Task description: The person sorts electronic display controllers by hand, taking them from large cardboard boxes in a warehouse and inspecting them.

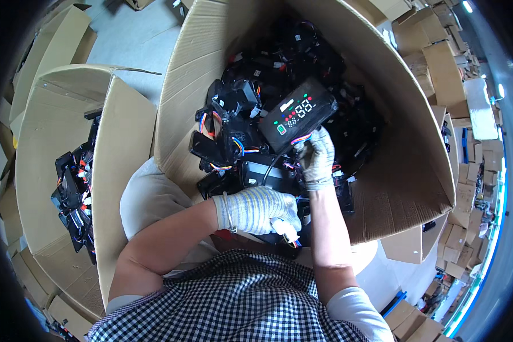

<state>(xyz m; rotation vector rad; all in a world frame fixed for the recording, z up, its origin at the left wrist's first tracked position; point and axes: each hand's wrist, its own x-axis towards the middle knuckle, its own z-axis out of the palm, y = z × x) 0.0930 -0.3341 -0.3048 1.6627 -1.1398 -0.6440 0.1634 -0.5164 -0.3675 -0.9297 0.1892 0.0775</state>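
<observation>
A black display panel (297, 114) with glowing white digits and small green and red symbols lies tilted on a heap of similar black units inside a big cardboard box. My right hand (317, 158), in a striped knit glove, is closed at the panel's near edge, around coloured wires (301, 138). Closer to my body, my gloved left hand (255, 211) pinches a white plug connector (284, 229). A black cable (272, 165) runs between the panel and the area by my left hand. Part of the cable is hidden by the gloves.
The large box's wall (179, 74) rises around the heap of black units (285, 51). To the left stands another carton (117, 171) with more black units (74, 188). Many cardboard boxes (467, 188) are stacked at the right.
</observation>
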